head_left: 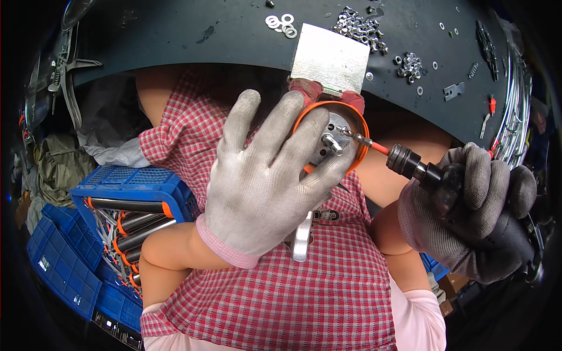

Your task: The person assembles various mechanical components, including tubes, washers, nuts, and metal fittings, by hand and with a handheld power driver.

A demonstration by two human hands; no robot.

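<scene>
Left hand (263, 175) uppermost, gloved, fingers spread, index and thumb reaching over the rim of the orange drum (363, 130); we cannot tell whether they pinch anything inside. Drum sits before our lap, just beside the bench (234, 29). Right hand (468, 216) is curled firmly around the driver (407, 162), its bit (379, 148) slanting in near the stud (332, 144). Our judgement: square bit to end plate, steady the drum, start slowly, fingertips clear.

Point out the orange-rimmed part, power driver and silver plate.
Orange-rimmed part (363, 131): head view, right of its rim.
Power driver (403, 159): head view, black chuck.
Silver plate (329, 58): head view, upper face.
</scene>
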